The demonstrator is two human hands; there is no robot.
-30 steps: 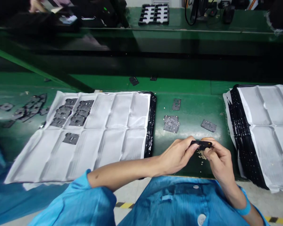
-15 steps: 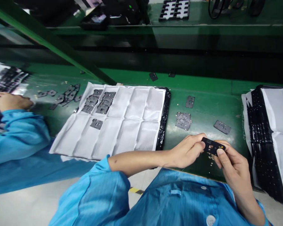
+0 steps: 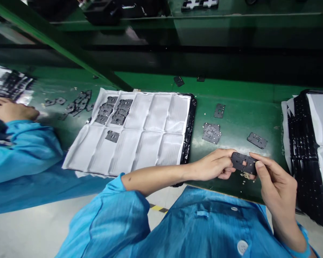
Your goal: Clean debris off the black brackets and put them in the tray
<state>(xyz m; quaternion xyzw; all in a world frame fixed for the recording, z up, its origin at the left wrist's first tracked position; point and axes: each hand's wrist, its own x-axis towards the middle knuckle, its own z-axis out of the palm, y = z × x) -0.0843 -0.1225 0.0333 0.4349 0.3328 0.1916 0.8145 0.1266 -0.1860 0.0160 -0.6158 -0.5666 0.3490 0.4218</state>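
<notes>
Between my two hands is a thin black plastic plate with cut-outs, raised a little above the green bench near its front edge. My left hand pinches its left end, fingers curled behind it. At the other end, my right hand grips the plate between thumb and fingers. Small pale scraps lie on the bench just below. Beyond my hands rest a single dark plate, a small overlapping pile of plates and another lone plate.
To the left, a white-lined compartment tray carries several dark plates. A black tray stack with white lining stands at right. A co-worker's hand is at far left, near loose parts. A green post slants across the back.
The plate in my hands has been turned over: its face with the yellow mark no longer shows, and a plain grey-black face does. The whole view has shifted slightly.
</notes>
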